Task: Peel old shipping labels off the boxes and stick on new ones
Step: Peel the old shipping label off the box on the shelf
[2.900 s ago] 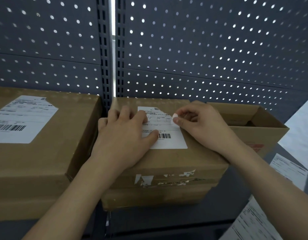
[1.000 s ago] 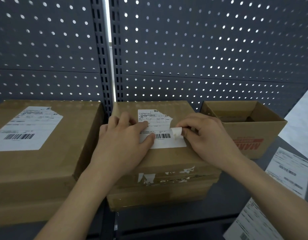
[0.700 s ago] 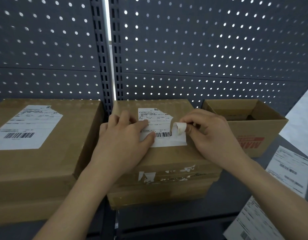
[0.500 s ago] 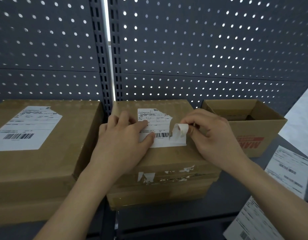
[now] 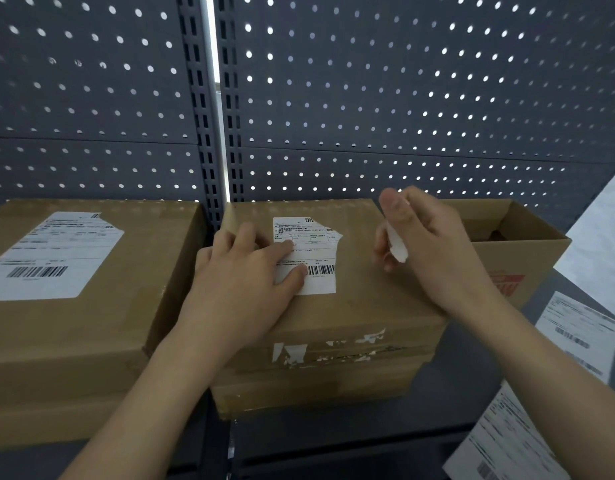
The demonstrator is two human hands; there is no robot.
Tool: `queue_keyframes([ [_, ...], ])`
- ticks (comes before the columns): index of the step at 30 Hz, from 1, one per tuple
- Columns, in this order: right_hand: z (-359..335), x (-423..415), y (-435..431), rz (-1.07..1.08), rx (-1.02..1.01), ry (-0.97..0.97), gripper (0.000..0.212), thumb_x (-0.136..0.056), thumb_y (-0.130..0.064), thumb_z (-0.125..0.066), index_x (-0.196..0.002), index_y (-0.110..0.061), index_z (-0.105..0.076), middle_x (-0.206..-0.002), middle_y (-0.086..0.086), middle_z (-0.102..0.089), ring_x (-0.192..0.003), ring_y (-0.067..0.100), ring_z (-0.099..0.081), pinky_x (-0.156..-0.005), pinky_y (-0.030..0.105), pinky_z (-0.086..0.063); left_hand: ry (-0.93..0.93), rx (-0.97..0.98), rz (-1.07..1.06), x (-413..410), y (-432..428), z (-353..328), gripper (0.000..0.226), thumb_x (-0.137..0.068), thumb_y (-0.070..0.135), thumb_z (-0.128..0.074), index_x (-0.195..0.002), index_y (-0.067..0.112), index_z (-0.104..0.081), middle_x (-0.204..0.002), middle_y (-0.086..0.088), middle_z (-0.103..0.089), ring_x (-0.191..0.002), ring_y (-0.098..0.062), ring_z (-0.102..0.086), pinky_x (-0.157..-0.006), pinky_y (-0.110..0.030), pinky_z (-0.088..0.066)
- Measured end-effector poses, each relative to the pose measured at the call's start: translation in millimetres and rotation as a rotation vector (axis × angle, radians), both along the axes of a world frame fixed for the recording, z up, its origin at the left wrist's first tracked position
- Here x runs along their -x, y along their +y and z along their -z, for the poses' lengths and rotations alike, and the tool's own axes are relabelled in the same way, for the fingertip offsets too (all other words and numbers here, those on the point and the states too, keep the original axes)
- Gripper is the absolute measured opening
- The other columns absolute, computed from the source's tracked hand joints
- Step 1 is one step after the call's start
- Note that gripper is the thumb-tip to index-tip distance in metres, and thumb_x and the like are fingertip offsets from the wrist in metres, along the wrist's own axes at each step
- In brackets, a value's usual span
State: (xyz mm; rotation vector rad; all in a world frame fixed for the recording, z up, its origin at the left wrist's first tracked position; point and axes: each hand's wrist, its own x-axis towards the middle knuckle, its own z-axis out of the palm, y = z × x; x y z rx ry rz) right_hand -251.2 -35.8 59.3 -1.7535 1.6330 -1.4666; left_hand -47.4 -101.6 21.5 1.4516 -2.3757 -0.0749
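The left hand [image 5: 243, 282] lies flat, fingers straight, pressing the old shipping label [image 5: 316, 251] onto the middle cardboard box [image 5: 368, 306]. Above the box, the right hand [image 5: 434, 247] pinches a white label strip [image 5: 398, 245].

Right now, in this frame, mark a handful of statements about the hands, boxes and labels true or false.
1. The left hand lies flat on the middle box, fingers on its label. True.
2. The right hand holds nothing. False: it pinches a torn white strip.
3. The middle box's label is fully off. False: most of it sticks to the top, its right edge torn.
4. The box at the far right is open on top. True.
5. The left box has no label. False: a white barcode label lies on its top.
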Motion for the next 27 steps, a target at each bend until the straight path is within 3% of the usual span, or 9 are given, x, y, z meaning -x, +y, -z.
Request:
queue_keyframes([
  [3,-1,2,-5,0.026,-0.085,0.019,0.064,-0.086,-0.075,-0.037,-0.058,-0.017,-0.041,-0.053,0.011,-0.056,-0.047,0.03,-0.06,-0.05,0.029,-0.043,0.002,-0.001,0.004,0,0,0,0.055,-0.091,0.065,-0.03,-0.142,0.045,-0.039,-0.128,0.007,-0.04,-0.117,-0.019,-0.032,-0.1,-0.04,-0.031],
  [6,3,7,-9,0.026,-0.14,0.045,0.043,-0.097,-0.042,-0.051,-0.066,-0.013,-0.046,-0.049,0.01,-0.054,-0.042,0.027,-0.054,-0.047,0.031,-0.042,0.002,-0.008,0.004,0,0,-1,0.056,-0.091,0.065,-0.03,-0.143,0.045,-0.038,-0.129,0.007,-0.039,-0.118,-0.019,-0.031,-0.101,-0.04,-0.03],
  [8,3,10,-10,0.012,-0.164,0.044,0.024,-0.097,-0.02,-0.05,-0.076,-0.009,-0.049,-0.053,0.01,-0.057,-0.044,0.026,-0.054,-0.048,0.034,-0.043,0.005,-0.009,0.005,0,0,-1,0.056,-0.091,0.065,-0.03,-0.143,0.044,-0.038,-0.129,0.007,-0.039,-0.118,-0.019,-0.031,-0.101,-0.039,-0.03],
  [11,2,15,-8,-0.033,-0.157,-0.003,0.015,-0.098,-0.012,-0.05,-0.085,-0.009,-0.057,-0.064,0.006,-0.062,-0.049,0.026,-0.058,-0.048,0.034,-0.045,0.001,-0.012,0.01,-1,0,0,0.056,-0.091,0.065,-0.029,-0.143,0.044,-0.038,-0.13,0.008,-0.038,-0.118,-0.018,-0.031,-0.101,-0.039,-0.03],
  [16,5,19,-6,-0.096,-0.126,0.026,0.022,-0.101,-0.005,-0.048,-0.102,-0.015,-0.067,-0.074,0.013,-0.065,-0.056,0.025,-0.065,-0.054,0.031,-0.053,0.001,-0.006,0.014,-1,-1,0,0.057,-0.091,0.065,-0.028,-0.143,0.044,-0.037,-0.13,0.008,-0.038,-0.117,-0.018,-0.031,-0.101,-0.039,-0.03],
  [19,8,22,-5,-0.092,-0.093,0.014,0.029,-0.101,-0.004,-0.048,-0.114,-0.02,-0.067,-0.082,0.003,-0.069,-0.061,0.021,-0.067,-0.06,0.027,-0.054,-0.002,-0.003,0.016,-1,-1,1,0.057,-0.091,0.065,-0.028,-0.143,0.044,-0.038,-0.13,0.008,-0.038,-0.118,-0.018,-0.032,-0.101,-0.04,-0.031],
  [21,10,24,-5,-0.079,-0.102,0.01,0.038,-0.101,-0.002,-0.045,-0.12,-0.029,-0.065,-0.076,-0.001,-0.069,-0.063,0.019,-0.065,-0.064,0.024,-0.054,-0.007,-0.002,0.017,-1,-1,1,0.057,-0.091,0.065,-0.028,-0.143,0.044,-0.037,-0.13,0.008,-0.038,-0.118,-0.018,-0.032,-0.101,-0.04,-0.031],
  [24,10,25,-7,-0.026,-0.14,-0.118,0.039,-0.099,0.0,-0.04,-0.091,-0.019,-0.072,-0.059,0.003,-0.061,-0.061,0.021,-0.058,-0.061,0.029,-0.05,0.002,-0.001,0.019,-1,0,0,0.056,-0.091,0.065,-0.028,-0.142,0.044,-0.038,-0.13,0.008,-0.038,-0.118,-0.018,-0.032,-0.102,-0.04,-0.03],
  [27,6,26,-12,0.017,-0.203,-0.275,0.033,-0.09,-0.021,-0.046,-0.066,-0.013,-0.067,-0.057,0.007,-0.056,-0.061,0.026,-0.054,-0.062,0.039,-0.043,0.004,-0.003,0.019,-1,1,0,0.057,-0.09,0.064,-0.027,-0.142,0.044,-0.039,-0.13,0.009,-0.038,-0.118,-0.018,-0.032,-0.102,-0.04,-0.03],
])
